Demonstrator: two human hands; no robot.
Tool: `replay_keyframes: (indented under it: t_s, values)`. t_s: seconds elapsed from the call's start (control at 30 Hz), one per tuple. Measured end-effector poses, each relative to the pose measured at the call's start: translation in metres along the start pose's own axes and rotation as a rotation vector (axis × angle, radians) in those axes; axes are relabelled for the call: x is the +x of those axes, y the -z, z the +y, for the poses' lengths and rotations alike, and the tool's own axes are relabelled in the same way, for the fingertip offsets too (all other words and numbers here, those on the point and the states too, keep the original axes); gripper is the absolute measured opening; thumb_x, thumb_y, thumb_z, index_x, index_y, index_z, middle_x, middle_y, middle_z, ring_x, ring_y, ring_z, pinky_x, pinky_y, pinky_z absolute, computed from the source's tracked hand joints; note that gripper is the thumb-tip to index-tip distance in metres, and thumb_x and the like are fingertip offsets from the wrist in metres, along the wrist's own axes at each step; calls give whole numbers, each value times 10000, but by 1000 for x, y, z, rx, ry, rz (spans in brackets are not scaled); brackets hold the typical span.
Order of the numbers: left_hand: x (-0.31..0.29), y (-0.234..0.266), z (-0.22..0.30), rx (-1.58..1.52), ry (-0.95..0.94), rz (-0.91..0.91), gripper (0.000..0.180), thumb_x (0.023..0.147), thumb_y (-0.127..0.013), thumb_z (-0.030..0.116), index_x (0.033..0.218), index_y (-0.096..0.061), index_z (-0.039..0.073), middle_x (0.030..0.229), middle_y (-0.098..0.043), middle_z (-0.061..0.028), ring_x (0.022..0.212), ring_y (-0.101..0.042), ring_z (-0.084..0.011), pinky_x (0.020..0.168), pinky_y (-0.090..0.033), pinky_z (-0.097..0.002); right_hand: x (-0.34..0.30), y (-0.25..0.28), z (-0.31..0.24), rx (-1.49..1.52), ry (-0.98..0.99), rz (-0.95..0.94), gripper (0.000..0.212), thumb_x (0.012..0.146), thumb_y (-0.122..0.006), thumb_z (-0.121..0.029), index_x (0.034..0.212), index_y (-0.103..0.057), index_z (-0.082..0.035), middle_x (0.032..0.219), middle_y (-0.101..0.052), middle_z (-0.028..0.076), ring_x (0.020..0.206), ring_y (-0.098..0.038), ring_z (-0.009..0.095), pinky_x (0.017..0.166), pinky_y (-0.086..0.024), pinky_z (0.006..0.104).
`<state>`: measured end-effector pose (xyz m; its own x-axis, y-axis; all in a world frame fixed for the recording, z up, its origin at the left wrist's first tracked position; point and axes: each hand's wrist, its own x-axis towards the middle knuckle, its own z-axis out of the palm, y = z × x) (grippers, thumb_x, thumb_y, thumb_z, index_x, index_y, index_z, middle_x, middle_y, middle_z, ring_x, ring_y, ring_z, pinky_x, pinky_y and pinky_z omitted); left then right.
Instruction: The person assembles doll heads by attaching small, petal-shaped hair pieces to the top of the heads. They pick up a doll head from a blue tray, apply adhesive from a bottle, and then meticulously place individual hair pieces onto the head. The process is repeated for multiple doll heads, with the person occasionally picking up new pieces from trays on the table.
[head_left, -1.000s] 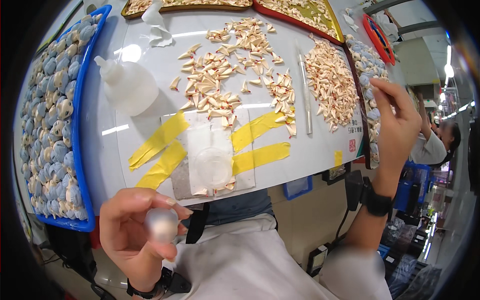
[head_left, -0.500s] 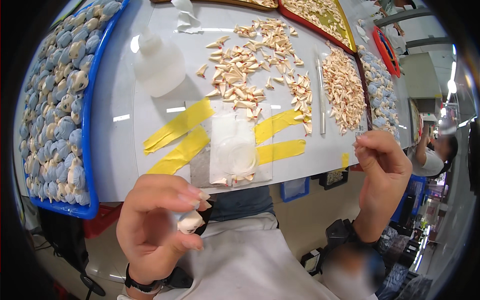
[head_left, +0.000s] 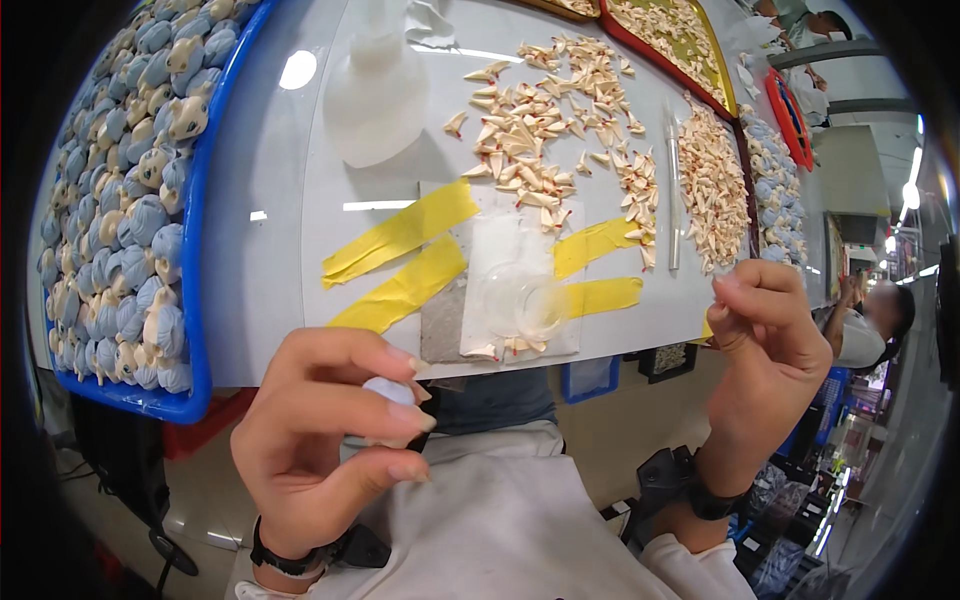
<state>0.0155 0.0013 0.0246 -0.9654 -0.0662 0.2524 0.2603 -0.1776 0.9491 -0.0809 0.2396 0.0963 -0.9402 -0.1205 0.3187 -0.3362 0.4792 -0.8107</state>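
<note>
Between the thumb and fingers of my left hand [head_left: 310, 440] is a small doll head [head_left: 386, 389] with blue hair, held in front of my body near the table's edge. The fingers hide most of it, and its face is turned out of sight. My right hand [head_left: 765, 340] hovers by the table's right front edge, thumb and fingertips pinched together; whatever they hold is too small to make out. Between the hands lies a white pad [head_left: 495, 245] with a clear round dish [head_left: 525, 305] on it. Several cream cone-shaped pieces [head_left: 515, 347] with red tips lie at its near edge.
A blue tray [head_left: 198, 300] full of doll heads stands at left. Cream cones [head_left: 525, 140] are scattered behind the pad, with another pile [head_left: 712, 185] beside a clear tube [head_left: 673, 200]. Yellow tape [head_left: 400, 235] flanks the pad. A translucent bottle [head_left: 375, 110] stands behind. Someone sits far right.
My left hand has turned the doll head, so blue hair shows where its face was visible. My right hand stays pinched in nearly the same place. The view has shifted slightly.
</note>
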Motion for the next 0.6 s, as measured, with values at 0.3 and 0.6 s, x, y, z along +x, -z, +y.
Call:
replay_keyframes:
  t_s: [0.3, 0.6]
  values:
    - [0, -18, 6, -128, 219, 251, 421, 694, -757, 234, 951, -503, 18, 992, -484, -140, 668, -581, -176, 477, -447, -201, 15, -20, -9, 93, 7, -182, 117, 756, -620, 50, 840, -545, 21, 818, -619, 158, 662, -576, 160, 629, -479, 264]
    - [5, -7, 2, -123, 185, 96, 449, 687, -767, 237, 980, -509, 15, 995, -481, -156, 684, -595, -180, 516, -463, -209, 25, -42, -19, -69, 198, -372, 180, 650, -624, 119, 791, -561, 27, 763, -568, 110, 690, -533, 164, 635, -429, 250]
